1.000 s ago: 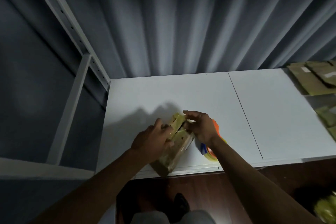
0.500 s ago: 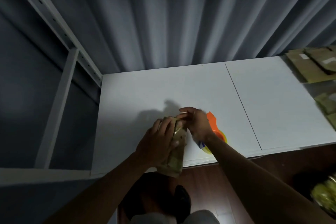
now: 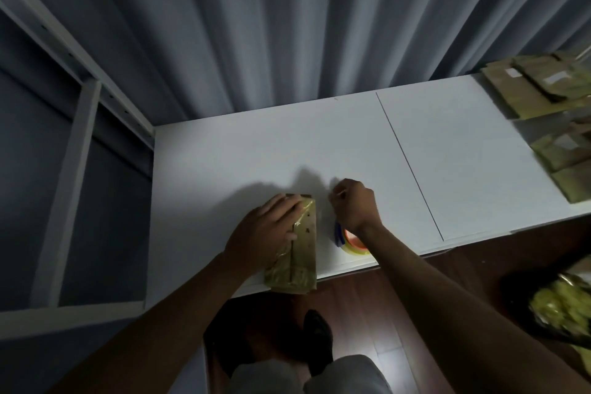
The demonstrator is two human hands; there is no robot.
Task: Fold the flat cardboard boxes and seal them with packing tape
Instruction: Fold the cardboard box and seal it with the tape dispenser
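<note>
Two bare hands work at the near edge of a white table [image 3: 287, 150] in dim light. One folded cardboard box [image 3: 303, 253] lies flat on the table at about 6 o'clock in the view, long side running toward the person, its near end reaching over the table's front edge; glossy tape shows along its top and its near end. Over the box's left half the left hand [image 3: 265, 233] lies palm down, fingers fairly straight and spread, pressing on the far corner rather than curling around it. Just beside the box, at its 3 o'clock and apart from it, the right hand [image 3: 355, 205] hovers low with fingers curled inward; whether the fingertips pinch anything I cannot tell. Beneath that wrist sits a tape dispenser [image 3: 350, 241], orange and yellow with a blue part, near the front edge. At 2 o'clock, well apart from the hands, flat cardboard boxes [image 3: 543, 89] lie stacked and overlapping at the table's right end. Grey curtains [image 3: 287, 25] hang behind the table, and a white metal shelf frame [image 3: 80, 137] stands at 9 o'clock.
</note>
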